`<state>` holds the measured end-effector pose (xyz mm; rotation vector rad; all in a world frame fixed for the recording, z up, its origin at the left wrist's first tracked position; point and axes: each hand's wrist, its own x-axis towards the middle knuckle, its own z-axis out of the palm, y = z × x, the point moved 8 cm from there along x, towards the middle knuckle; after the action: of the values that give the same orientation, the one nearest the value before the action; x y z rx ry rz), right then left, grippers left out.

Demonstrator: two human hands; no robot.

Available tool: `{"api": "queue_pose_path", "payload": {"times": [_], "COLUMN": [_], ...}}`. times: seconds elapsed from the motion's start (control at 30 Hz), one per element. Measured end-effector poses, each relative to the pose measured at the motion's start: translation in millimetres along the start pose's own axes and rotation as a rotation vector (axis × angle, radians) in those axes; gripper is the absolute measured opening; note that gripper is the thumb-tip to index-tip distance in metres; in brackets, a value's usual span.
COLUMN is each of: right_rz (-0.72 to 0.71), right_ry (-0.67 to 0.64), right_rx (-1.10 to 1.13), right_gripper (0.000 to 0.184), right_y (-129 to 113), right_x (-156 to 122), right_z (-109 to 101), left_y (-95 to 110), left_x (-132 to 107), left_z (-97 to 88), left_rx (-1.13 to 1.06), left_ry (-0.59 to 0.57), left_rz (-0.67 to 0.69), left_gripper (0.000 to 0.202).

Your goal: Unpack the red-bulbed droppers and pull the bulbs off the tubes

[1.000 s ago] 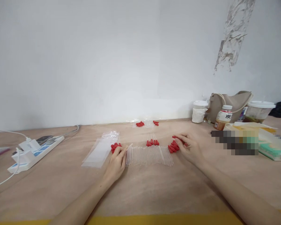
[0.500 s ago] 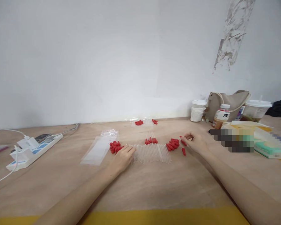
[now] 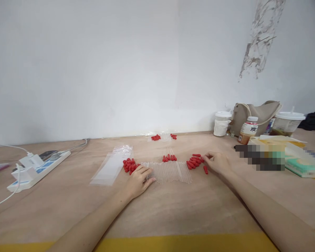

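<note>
My left hand (image 3: 141, 179) lies over the left end of a row of clear thin tubes (image 3: 172, 172), fingers stretched out and thumb apart. Just behind it is a pile of red rubber bulbs (image 3: 128, 165). My right hand (image 3: 217, 162) has its fingertips pinched at the right edge of a second group of red rubber bulbs (image 3: 193, 163), on a bulb partly hidden by the fingers. One loose red bulb (image 3: 205, 170) lies nearer to me. Behind the row, several tubes with red bulbs on their ends (image 3: 169, 158) lie side by side.
Clear plastic bags (image 3: 111, 166) lie left of the bulbs. Another bag with red bulbs (image 3: 155, 137) lies by the wall. A power strip (image 3: 46, 169) with chargers is at far left. On the right stand a lidded cup (image 3: 222, 124), a bottle (image 3: 248, 131) and a handbag (image 3: 262, 113).
My right hand has moved slightly left and down to the bulb group, and a bulb now lies at that group's far edge. My left hand has shifted toward me, its thumb now spread.
</note>
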<state>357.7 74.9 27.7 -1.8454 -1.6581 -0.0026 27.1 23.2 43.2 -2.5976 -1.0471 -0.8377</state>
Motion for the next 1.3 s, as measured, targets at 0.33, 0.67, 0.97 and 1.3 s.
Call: {"api": "queue_pose_path", "payload": {"times": [0.33, 0.67, 0.97, 1.3], "right_rz": [0.099, 0.006, -0.015, 0.108], "right_ry": [0.004, -0.246, -0.294, -0.138], "right_rx": [0.001, -0.121, -0.108, 0.009], "right_gripper": [0.028, 0.014, 0.006, 0.018], "right_y": [10.7, -5.6, -12.4, 15.1], "right_x": [9.1, 63.6, 65.9, 31.5], "right_z": [1.0, 34.9, 40.5, 20.8], "left_y": [-3.8, -6.1, 5.9, 7.3], "left_x": [-1.9, 2.9, 6.6, 3.7], "left_z": [-6.8, -9.4, -1.4, -0.9], "left_rx": [0.012, 0.055, 0.030, 0.117], "left_ry": [-0.118, -0.142, -0.290, -0.274], "left_rz": [-0.004, -0.037, 0.118, 0.116], "left_gripper": [0.044, 0.045, 0.043, 0.040]}}
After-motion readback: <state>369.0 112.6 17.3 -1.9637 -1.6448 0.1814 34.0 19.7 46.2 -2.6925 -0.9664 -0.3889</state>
